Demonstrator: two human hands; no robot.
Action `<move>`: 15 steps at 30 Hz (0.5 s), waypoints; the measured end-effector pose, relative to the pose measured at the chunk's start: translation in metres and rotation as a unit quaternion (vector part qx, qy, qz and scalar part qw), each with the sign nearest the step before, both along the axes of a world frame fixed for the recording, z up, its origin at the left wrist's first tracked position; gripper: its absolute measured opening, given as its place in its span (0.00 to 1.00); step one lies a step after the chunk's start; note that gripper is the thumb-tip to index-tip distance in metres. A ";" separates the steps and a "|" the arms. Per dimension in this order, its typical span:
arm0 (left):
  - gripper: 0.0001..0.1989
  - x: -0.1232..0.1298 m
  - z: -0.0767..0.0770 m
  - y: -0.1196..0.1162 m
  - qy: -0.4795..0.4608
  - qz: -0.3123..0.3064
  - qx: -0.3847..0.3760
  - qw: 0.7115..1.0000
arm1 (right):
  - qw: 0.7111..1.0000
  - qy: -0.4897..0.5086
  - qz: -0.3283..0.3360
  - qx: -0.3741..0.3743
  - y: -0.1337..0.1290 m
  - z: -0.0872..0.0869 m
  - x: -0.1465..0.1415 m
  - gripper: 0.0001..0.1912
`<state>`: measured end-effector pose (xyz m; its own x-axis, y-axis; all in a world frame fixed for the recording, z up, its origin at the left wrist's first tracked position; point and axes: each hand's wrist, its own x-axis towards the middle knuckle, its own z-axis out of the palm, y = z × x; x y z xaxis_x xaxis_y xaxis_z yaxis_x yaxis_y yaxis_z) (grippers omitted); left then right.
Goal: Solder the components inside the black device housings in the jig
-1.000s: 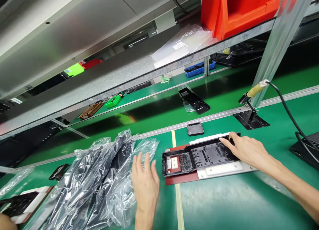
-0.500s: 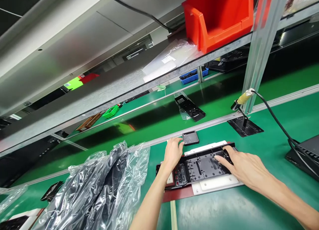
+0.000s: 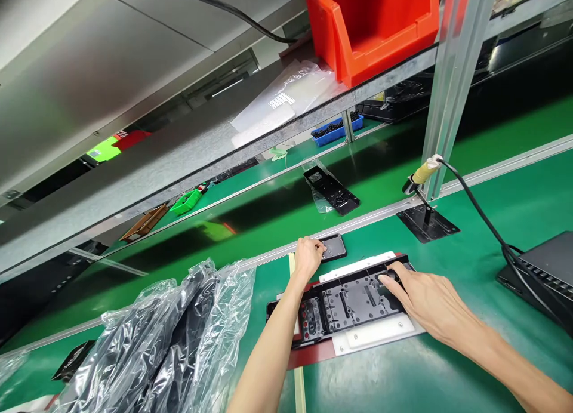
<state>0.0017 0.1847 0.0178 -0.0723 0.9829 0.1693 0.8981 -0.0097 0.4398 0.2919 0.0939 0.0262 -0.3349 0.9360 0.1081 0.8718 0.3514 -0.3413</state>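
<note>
A long black plastic housing (image 3: 358, 298), with ribs and small holes inside, lies in a white and dark-red fixture (image 3: 380, 332). My right hand (image 3: 423, 293) grips the housing's right end, thumb reaching over the inside and the other fingers partly hidden. Just behind the fixture is a small shallow black tray (image 3: 335, 248). At its left side, my left hand (image 3: 308, 255) has its fingertips pinched together over the tray's interior. Whatever is between those fingertips is too small to make out.
Clear plastic bags with dark parts (image 3: 179, 335) lie at left. A yellow-handled tool (image 3: 425, 171) leans by the metal post, its cable running to a black device (image 3: 541, 276). A bagged black panel (image 3: 331, 189) lies beyond the rail; a red bin (image 3: 371, 49) stands on the shelf.
My left hand has moved from beside the tray's left edge to over its inside, fingers now pinched. My right hand stays at the housing. The view has shifted slightly.
</note>
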 end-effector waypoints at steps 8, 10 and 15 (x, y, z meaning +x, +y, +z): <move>0.09 0.002 0.041 -0.020 -0.079 0.020 0.012 0.997 | 0.997 -0.070 -0.018 0.029 -0.001 0.007 -0.009 0.27; 0.09 0.004 0.057 -0.035 -0.106 0.029 0.023 0.994 | 0.996 -0.079 -0.015 0.027 0.000 0.009 -0.015 0.26; 0.10 0.008 0.079 -0.083 -0.151 0.062 0.039 0.986 | 0.995 -0.095 -0.033 -0.007 0.000 0.011 -0.019 0.24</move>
<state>0.0093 0.1020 0.0965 -0.2493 0.9482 0.1967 0.7228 0.0470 0.6894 0.2727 0.0936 0.0369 -0.2859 0.9576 0.0361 0.9419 0.2878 -0.1730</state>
